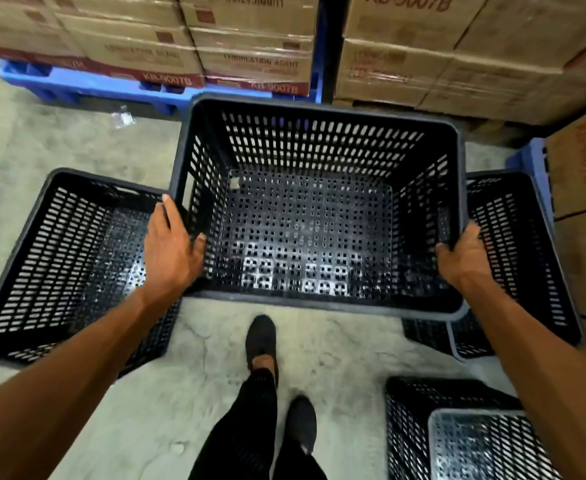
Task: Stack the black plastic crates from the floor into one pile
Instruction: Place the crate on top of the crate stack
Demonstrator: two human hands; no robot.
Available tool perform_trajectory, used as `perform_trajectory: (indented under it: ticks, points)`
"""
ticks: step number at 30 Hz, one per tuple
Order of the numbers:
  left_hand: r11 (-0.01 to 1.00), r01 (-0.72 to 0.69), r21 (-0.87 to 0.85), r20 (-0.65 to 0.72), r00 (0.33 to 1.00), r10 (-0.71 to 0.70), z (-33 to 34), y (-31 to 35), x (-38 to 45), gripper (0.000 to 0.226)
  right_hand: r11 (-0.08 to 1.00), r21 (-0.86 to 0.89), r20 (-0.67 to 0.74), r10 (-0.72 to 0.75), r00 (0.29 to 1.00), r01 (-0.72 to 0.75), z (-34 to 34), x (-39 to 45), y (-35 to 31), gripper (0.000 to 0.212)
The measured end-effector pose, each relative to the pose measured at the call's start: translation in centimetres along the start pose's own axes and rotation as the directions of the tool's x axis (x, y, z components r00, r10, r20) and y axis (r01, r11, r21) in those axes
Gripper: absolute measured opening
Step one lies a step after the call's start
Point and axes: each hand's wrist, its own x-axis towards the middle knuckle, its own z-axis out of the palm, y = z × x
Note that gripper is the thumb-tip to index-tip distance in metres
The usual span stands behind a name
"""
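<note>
Both hands grip the same black crate (314, 233), one on each short side: the left hand (172, 249) is wrapped over the left rim with its thumb hooked inside the wall, and the right hand (461, 252) is clenched on the right rim, fingers curled over the edge. That crate is held open side up, in front of the person and between two others, and its near edge hangs over the feet.

To its left a second crate (66, 268) sits on the floor, tilted a little in this wide view, its near corner touching the left forearm in the picture. To the right a third crate (516, 258) stands partly hidden behind the held one and the right arm. A fourth crate (457, 434) lies at the lower right, and its pale perforated base seems to face up; I cannot tell for certain how it rests.

Underfoot is a concrete floor (59, 140), pale grey-green, mottled and scuffed, with a scrap of clear plastic wrap (123, 117) lying near the back. Black shoes (262, 341) and dark trousers show below the crate.

Along the back of the room, brown cardboard cartons (250, 46) are stacked in film-wrapped tiers on a blue plastic pallet (87, 86); some are printed "LUBRICATION AGENT" and "KB-9007B". More cartons (433, 60) rise on the right, past a dark upright post (331, 46).
</note>
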Motion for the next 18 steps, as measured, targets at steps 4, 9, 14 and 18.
perform_trajectory:
  ticks: [4,9,14,18]
  points:
    - [1.0,0.013,-0.001,-0.009,1.0,-0.013,0.5,0.1,-4.1,0.081,0.992,-0.085,0.044,-0.088,0.995,0.091,0.6,-3.8,3.1,0.082]
    - [0.996,0.071,0.045,-0.019,0.997,-0.07,1.7,1.1,-7.9,0.081,0.984,-0.083,0.054,-0.157,0.986,0.161,1.0,-6.4,5.5,0.089]
    - [0.994,0.028,0.11,-0.011,1.0,-0.027,2.2,0.7,-7.7,0.082,0.985,-0.067,0.025,-0.158,0.987,0.16,1.4,-6.3,6.1,0.092]
    - [0.991,0.021,0.13,0.014,1.0,-0.023,2.4,-0.1,-7.3,0.067,0.989,-0.06,0.021,-0.134,0.991,0.135,1.8,-7.2,6.4,0.092]
